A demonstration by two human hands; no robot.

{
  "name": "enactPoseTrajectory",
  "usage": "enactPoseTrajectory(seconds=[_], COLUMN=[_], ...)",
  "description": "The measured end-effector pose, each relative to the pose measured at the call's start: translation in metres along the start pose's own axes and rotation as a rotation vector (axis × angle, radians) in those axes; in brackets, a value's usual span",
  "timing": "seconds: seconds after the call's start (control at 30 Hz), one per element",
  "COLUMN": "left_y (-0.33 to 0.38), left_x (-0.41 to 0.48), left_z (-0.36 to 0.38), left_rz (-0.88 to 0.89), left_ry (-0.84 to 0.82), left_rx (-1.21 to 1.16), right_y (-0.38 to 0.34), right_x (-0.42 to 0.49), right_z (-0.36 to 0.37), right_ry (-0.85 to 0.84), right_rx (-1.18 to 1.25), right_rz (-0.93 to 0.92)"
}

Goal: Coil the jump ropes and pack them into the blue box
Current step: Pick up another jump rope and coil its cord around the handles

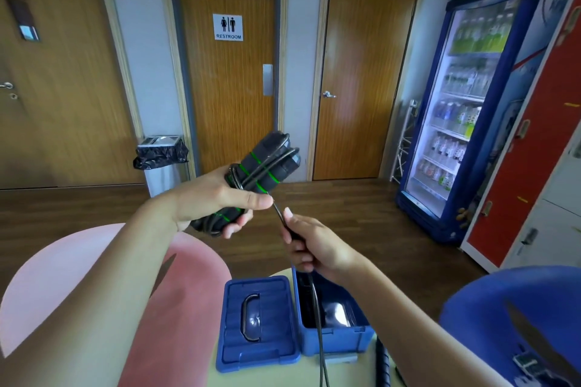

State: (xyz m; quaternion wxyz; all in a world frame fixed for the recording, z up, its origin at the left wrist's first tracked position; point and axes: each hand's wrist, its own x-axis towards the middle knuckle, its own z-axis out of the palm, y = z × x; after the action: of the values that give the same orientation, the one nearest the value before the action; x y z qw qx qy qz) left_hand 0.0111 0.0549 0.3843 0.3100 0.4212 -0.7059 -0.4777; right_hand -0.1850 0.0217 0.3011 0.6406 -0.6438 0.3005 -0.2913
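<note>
My left hand (217,201) grips a pair of black jump rope handles with green bands (267,166), held side by side at chest height with some black cord wound round them. The thumb pins the cord against the handles. My right hand (314,245) holds the loose black cord (317,324) just below the handles. That cord hangs down past the open blue box (333,342) on the table. Something dark lies inside the box. Another black rope handle (383,367) lies right of the box.
The blue lid (256,320) with a black carry handle lies flat to the left of the box. A pink chair (176,308) stands at the lower left and a blue chair (515,314) at the lower right. Doors, a bin and drink fridges line the walls.
</note>
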Motion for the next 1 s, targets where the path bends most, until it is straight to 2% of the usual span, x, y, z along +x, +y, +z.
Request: enactPoseTrajectory(seconds=[0.17,0.27,0.33,0.43,0.5,0.57,0.67,0.8,0.9,1.0], left_y=[-0.011,-0.013,-0.011,-0.008,-0.007,-0.004,0.004,0.009,0.005,0.002], left_x=[0.008,0.014,0.020,0.030,0.036,0.041,0.047,0.042,0.033,0.026], left_z=[0.011,0.010,0.010,0.011,0.012,0.016,0.027,0.036,0.040,0.043], left_rz=[0.010,-0.066,-0.151,-0.273,-0.316,-0.389,-0.419,-0.314,-0.222,-0.140], left_ry=[0.017,0.139,0.251,0.433,0.508,0.518,0.472,0.419,0.299,0.170], left_rx=[-0.134,-0.160,-0.124,0.018,0.258,0.540,0.868,1.177,1.245,1.129], right_y=[0.006,0.017,0.017,-0.004,-0.025,-0.046,-0.069,-0.093,-0.103,-0.105], right_x=[-0.013,-0.022,-0.026,-0.029,-0.030,-0.030,-0.020,-0.008,-0.002,0.007], right_z=[0.014,0.012,0.009,0.002,-0.002,0.000,0.000,-0.013,-0.015,-0.015], right_ry=[0.095,0.214,0.320,0.507,0.602,0.623,0.535,0.288,0.049,-0.021], right_rx=[0.064,-0.047,-0.128,-0.484,-0.764,-0.958,-1.174,-1.277,-1.172,-0.973], right_rz=[0.123,0.264,0.269,0.099,-0.074,-0.271,-0.493,-0.594,-0.615,-0.585])
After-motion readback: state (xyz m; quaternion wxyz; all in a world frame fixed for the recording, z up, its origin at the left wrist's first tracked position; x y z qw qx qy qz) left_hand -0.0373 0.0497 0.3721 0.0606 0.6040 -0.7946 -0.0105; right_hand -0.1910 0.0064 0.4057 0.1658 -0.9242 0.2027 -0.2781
